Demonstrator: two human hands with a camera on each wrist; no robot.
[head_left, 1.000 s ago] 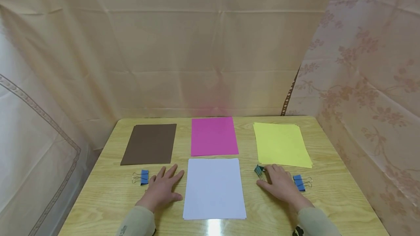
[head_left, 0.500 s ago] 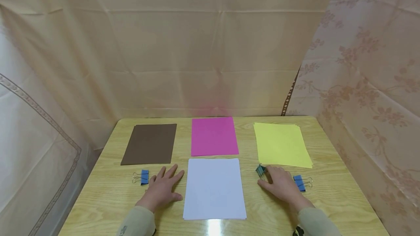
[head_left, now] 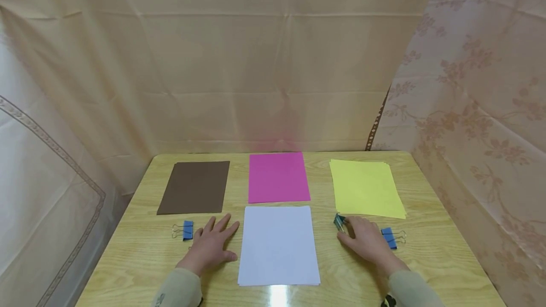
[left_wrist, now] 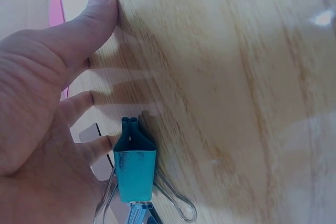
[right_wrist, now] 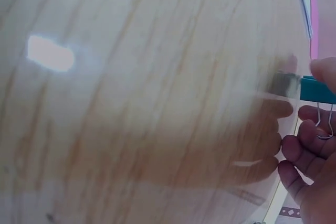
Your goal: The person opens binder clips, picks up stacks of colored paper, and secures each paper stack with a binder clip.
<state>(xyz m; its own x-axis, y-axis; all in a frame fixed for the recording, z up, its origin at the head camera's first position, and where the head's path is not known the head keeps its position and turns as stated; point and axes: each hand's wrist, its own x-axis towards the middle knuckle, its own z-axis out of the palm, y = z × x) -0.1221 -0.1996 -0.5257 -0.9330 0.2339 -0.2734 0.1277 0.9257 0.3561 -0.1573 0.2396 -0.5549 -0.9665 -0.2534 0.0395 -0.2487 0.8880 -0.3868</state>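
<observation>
My right hand [head_left: 364, 240] pinches a teal binder clip [head_left: 339, 222] near the front edge of the yellow paper [head_left: 368, 188]. In the right wrist view the teal clip [right_wrist: 316, 89] sits between thumb and fingers, its wire handle by the fingertips. Left of the white paper stack [head_left: 279, 245], my left hand [head_left: 208, 245] spreads its fingers over the table. Another teal binder clip [left_wrist: 135, 174] stands beside that palm in the left wrist view, mostly hidden from the head view. A blue binder clip [head_left: 187, 230] lies just left of the left hand.
Brown paper [head_left: 194, 187] and magenta paper [head_left: 278, 177] lie along the back of the wooden table [head_left: 431, 259]. Another blue binder clip [head_left: 389, 238] lies right of the right hand. A beige curtain [head_left: 264, 60] hangs behind the table, with cloth on both sides.
The right hand has shifted the teal binder clip slightly to the right, and the clip has turned a little. The left hand and the papers stay in place.
</observation>
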